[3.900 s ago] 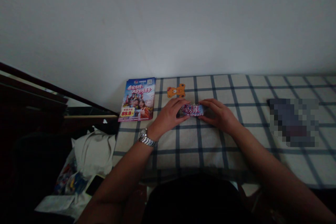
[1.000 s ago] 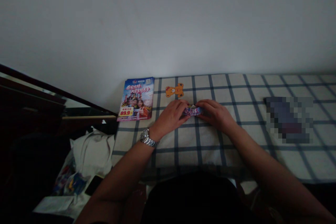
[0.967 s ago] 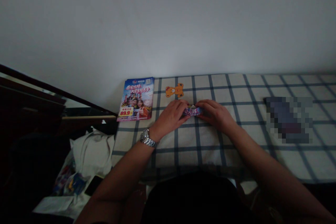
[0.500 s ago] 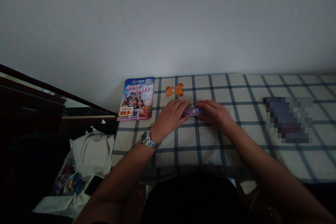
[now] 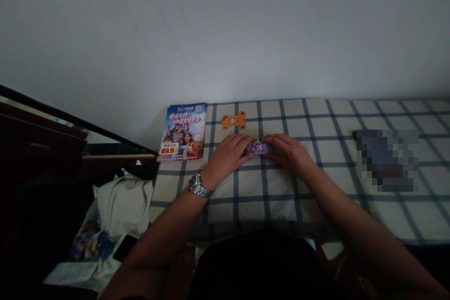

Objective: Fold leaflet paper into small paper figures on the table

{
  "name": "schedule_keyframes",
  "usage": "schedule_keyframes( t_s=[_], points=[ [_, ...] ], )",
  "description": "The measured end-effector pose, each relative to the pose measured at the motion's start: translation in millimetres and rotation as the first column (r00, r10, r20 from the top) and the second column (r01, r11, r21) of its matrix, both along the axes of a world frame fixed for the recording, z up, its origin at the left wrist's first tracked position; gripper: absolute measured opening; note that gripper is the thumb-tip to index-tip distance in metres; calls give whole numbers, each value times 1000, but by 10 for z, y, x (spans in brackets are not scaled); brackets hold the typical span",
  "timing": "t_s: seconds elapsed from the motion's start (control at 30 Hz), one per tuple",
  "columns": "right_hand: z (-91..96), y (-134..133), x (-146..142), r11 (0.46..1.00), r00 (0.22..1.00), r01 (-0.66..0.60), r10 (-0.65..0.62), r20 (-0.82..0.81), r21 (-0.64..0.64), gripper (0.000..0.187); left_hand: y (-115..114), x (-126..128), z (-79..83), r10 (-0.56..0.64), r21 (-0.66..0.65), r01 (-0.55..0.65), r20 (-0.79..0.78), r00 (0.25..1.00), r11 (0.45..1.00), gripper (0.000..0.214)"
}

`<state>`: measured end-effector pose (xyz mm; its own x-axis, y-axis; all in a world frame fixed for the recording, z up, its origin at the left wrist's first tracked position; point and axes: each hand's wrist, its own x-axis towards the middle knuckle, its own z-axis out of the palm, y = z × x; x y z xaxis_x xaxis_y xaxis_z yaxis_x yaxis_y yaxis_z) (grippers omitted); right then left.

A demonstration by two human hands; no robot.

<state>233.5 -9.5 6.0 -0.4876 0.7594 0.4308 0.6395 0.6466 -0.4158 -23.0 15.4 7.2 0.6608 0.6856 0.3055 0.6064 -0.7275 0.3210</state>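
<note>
Gripping what seems folded paper [image 5: 258, 149], hands [image 5: 228, 157] [image 5: 291, 154] hiding its ends

Dim grey light; faint glow on the wall [image 5: 225, 33]; near-black lower left; pixelated patch [image 5: 386, 160] rightward

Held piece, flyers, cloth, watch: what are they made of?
Held piece: probably printed paper, finish unclear; it looks folded and carries flyer-like lettering.
Flyers: likely paper, smooth; thin stacked edges, sharp colour print. Gloss hard to judge in this light.
Cloth: woven fabric, apparently matte; checked, softly wrinkled, no shine.
Watch: likely metal, polished; silvery links catch highlights.
</note>
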Motion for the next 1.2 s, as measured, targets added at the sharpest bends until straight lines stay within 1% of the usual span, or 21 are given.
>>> schedule_keyframes(
  t_s=[0.13,0.23,0.33,0.43,0.63,0.8,0.97,1.1,1.2],
  points=[
    [-5,8,6,1000,1000,12,-12,-27,-12,36,19,-24,-12,26,-34,-22,102,994,999,56],
    [-25,15,19,999,999,14,-15,-32,-43,38,28,-51,-1,28,-69,-18,145,989,997,59],
    [-42,18,28,998,999,16,-18,-33,-55,39,26,-70,16,18,-88,-4,159,987,996,61],
    [-41,14,26,998,999,18,-20,-43,-60,39,22,-75,17,40,-86,-25,175,984,996,62],
    [-22,4,27,998,999,39,-40,-25,-45,38,26,-69,-6,55,-78,-42,183,982,996,59],
    [-25,9,34,998,999,48,-49,-15,-42,36,24,-61,-11,76,-94,-60,173,982,994,57],
    [-34,7,40,998,998,54,-55,-13,-39,36,21,-57,-19,81,-111,-60,198,977,992,57],
    [-31,-2,43,997,998,38,-41,-51,-63,39,14,-62,15,60,-146,-19,282,958,989,64],
    [-24,-3,46,996,994,43,-51,-98,-79,41,19,-63,10,97,-245,5,403,910,969,69]
  ],
)
